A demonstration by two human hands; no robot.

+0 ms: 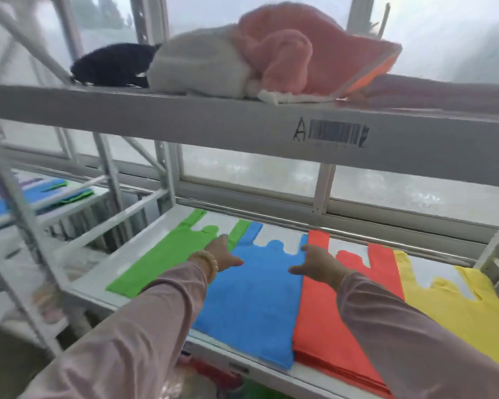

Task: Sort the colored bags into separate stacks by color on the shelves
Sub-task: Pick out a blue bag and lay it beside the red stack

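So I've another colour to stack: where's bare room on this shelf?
Only a strip of shelf left of the green bag, plus gaps between handles at the back. It, the blue bag, red stack and yellow bag lie edge to edge.

White metal shelving rack (185, 119), barcode label (337, 135) marked A on upper beam, frosted windows (242, 168) behind, soft daylight, second rack (15, 203) at left.

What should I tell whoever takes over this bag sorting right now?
Left hand: open, flat on the left edge of the blue stack, beside the green stack.
Right hand: open, flat on the blue stack's right handle, by the red stack.
Done: those three and the yellow stack lie side by side on the shelf.
Left: mixed bags on the far-left shelf, blurred, look unsorted.
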